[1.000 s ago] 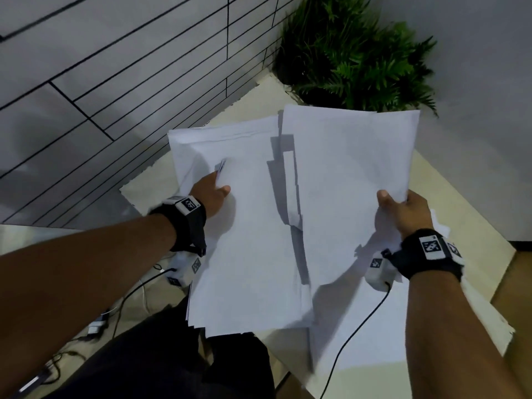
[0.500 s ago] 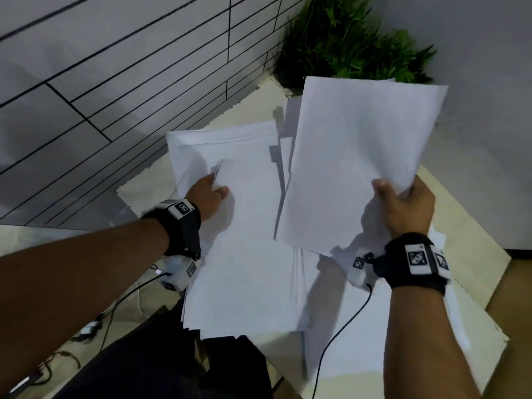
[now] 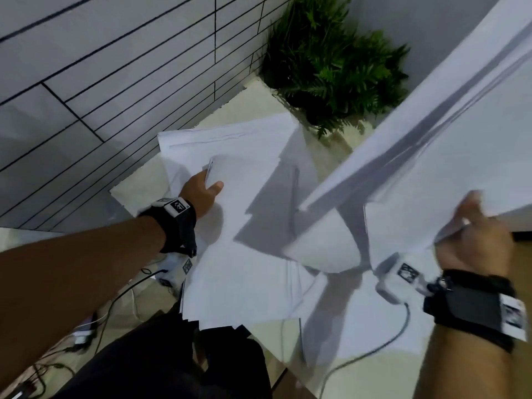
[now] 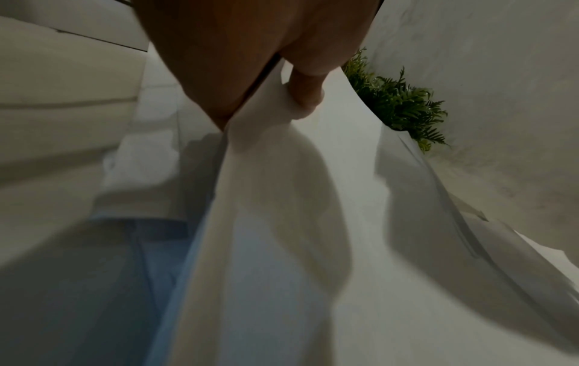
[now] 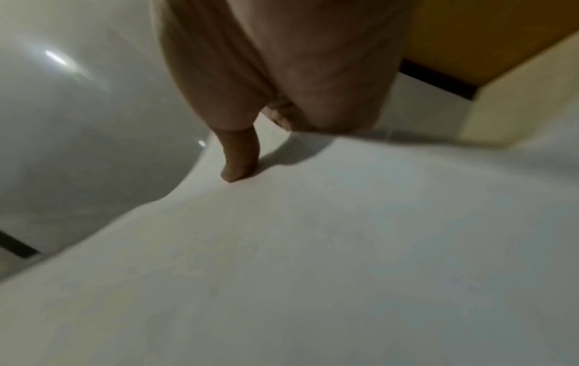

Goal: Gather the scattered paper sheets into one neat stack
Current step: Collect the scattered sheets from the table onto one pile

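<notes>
My left hand [image 3: 205,188] grips the left edge of a thick stack of white paper sheets [image 3: 239,226], thumb on top, holding it over the cream table. In the left wrist view the stack [image 4: 282,222] bends under that thumb [image 4: 305,89]. My right hand [image 3: 472,234] pinches the near edge of a second bundle of white sheets [image 3: 431,133], raised high and tilted up to the right, blurred by motion. The right wrist view shows a finger [image 5: 239,158] pressing on that bundle [image 5: 313,260]. More loose sheets [image 3: 359,321] lie flat on the table under both hands.
A green fern plant [image 3: 331,67] stands in the far corner of the cream table [image 3: 138,191]. A grey tiled wall [image 3: 115,67] rises on the left. Cables [image 3: 121,300] hang from both wrists, and more lie on the floor at lower left.
My right hand has lifted its bundle of sheets much higher and to the right, clear of the table. The left hand has kept its hold on the stack, almost still.
</notes>
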The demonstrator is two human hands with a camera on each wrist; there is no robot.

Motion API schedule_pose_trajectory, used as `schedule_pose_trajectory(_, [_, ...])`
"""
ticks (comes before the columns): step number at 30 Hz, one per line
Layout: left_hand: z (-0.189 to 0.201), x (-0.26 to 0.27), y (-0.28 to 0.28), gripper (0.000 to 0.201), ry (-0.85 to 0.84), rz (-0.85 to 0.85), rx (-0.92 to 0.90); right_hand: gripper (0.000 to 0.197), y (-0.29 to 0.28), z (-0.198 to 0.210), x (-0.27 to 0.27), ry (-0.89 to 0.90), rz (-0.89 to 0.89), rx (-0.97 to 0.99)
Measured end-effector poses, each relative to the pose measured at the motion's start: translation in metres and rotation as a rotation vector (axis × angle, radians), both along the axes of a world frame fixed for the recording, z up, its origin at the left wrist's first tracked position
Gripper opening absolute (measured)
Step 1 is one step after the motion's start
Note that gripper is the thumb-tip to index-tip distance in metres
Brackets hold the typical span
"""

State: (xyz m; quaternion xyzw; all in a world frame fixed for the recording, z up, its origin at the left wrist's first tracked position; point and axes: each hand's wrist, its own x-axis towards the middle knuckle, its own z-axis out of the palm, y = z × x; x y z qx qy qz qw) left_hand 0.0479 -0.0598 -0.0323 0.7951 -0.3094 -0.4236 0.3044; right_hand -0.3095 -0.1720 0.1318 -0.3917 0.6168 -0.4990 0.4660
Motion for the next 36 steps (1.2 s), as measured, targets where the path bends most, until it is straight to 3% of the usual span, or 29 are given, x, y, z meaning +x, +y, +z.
schedule_pose_trajectory(2, [0.000, 0.000, 0.000, 0.037, 0.000, 0.004, -0.004, 0.025, 0.006, -0.032, 0.015, 0.079, 0.031, 0.066])
schedule_pose_trajectory(6, [0.001, 0.002, -0.002, 0.035, 0.002, -0.026, 0.007, 0.041, 0.032, -0.098, 0.044, 0.215, 0.110, 0.252])
schedule_pose_trajectory(12, [0.003, 0.000, -0.005, 0.041, 0.098, 0.017, -0.008, 0.035, 0.064, -0.147, 0.080, 0.317, 0.260, 0.455])
schedule_pose_trajectory(16, [0.009, -0.005, -0.009, 0.038, 0.155, 0.062, -0.035, 0.028, 0.061, -0.152, 0.093, 0.420, 0.320, 0.480])
schedule_pose_trajectory(19, [0.012, -0.009, -0.013, 0.033, 0.157, 0.037, -0.010, 0.037, 0.058, -0.150, 0.108, 0.528, 0.464, 0.530])
schedule_pose_trajectory(21, [0.014, -0.009, -0.015, 0.033, 0.214, 0.021, 0.008, 0.054, 0.055, -0.149, 0.111, 0.568, 0.495, 0.575])
schedule_pose_trajectory(23, [0.016, -0.008, -0.017, 0.040, 0.270, -0.006, 0.016, 0.074, 0.049, -0.146, 0.109, 0.548, 0.436, 0.629])
schedule_pose_trajectory(25, [0.016, -0.011, -0.021, 0.054, 0.316, -0.030, 0.010, 0.081, 0.043, -0.146, 0.105, 0.570, 0.429, 0.669])
schedule_pose_trajectory(27, [0.014, -0.014, -0.025, 0.074, 0.276, -0.068, 0.006, 0.078, 0.039, -0.150, 0.106, 0.694, 0.598, 0.692])
schedule_pose_trajectory(29, [0.009, -0.014, -0.029, 0.085, 0.195, -0.093, 0.041, 0.073, 0.035, -0.151, 0.110, 0.818, 0.720, 0.670])
schedule_pose_trajectory(33, [0.013, -0.015, -0.040, 0.081, 0.227, -0.132, 0.078, 0.085, 0.004, -0.140, 0.120, 0.890, 0.530, 0.450])
schedule_pose_trajectory(36, [0.020, -0.016, -0.047, 0.078, 0.272, -0.148, 0.054, 0.077, -0.014, -0.131, 0.132, 0.970, 0.668, 0.254])
